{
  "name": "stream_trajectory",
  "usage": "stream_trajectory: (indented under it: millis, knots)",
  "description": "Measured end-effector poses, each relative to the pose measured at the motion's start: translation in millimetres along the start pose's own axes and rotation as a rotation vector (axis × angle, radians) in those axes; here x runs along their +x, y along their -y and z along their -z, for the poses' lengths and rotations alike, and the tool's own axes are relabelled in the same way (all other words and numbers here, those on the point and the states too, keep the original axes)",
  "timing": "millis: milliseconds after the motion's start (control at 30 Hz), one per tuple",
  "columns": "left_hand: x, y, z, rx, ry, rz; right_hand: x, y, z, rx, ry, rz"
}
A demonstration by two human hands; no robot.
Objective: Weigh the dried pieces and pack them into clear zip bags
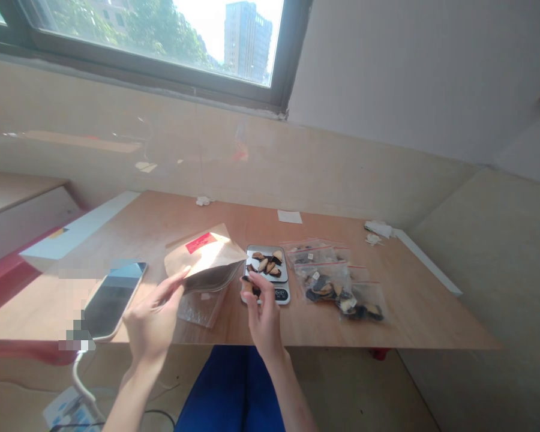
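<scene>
head view: left grip point(153, 318) pinches kraft pouch point(206, 261); right grip point(263, 318) holds slice point(247, 287), half hidden.

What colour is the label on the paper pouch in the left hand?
The label on the paper pouch is red; the head view shows it best.

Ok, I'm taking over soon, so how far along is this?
Done, seemingly: clear zip bags of dark slices lie filled right of the scale. In hand: the left hand tilts a kraft pouch toward the scale; the right hand is at a slice. Remaining: slices on the scale's tray, and a clear bag that looks unfilled.
</scene>
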State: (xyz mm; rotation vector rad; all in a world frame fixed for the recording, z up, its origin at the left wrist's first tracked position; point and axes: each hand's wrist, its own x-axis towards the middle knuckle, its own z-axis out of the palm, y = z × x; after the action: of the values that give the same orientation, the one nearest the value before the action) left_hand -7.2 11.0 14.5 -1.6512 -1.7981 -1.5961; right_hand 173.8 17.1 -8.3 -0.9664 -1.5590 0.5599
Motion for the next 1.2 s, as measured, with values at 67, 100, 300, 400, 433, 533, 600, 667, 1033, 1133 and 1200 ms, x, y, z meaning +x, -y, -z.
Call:
stream_trajectory:
  millis: [67,100,300,400,433,533,600,667,1033,1133,1200]
  knots:
    - [1,0,0.1,-0.001,-0.004,0.017,-1,-21,7,0.001,-0.060,-0.094]
    - [1,0,0.1,-0.001,-0.004,0.023,1,-32,10,-0.019,-0.057,-0.118]
    - [0,2,0.5,-0.024,0.018,0.014,18,-74,27,-0.379,0.100,0.045]
    - [1,2,0.9,-0.007,0.011,0.007,27,-86,33,-0.552,0.148,0.185]
    - [1,2,1.0,0.000,0.008,0.005,30,-88,35,-0.605,0.150,0.220]
    - [2,1,1.0,0.002,0.011,-0.007,33,-83,37,-0.745,0.093,0.254]
    - [1,0,0.6,0.003,0.016,-0.007,31,-69,34,-0.762,0.030,0.247]
    - [-1,0,-0.3,0.010,0.020,-0.004,26,-49,27,-0.671,-0.004,0.263]
    - [-13,-4,-0.1,-0.013,0.075,0.045,37,32,-27,-0.699,0.503,0.244]
    - [-15,-4,0.9,-0.011,0.075,0.068,39,25,-48,-0.701,0.604,0.201]
    - [-17,-4,1.6,-0.015,0.075,0.081,42,9,-67,-0.590,0.569,0.170]
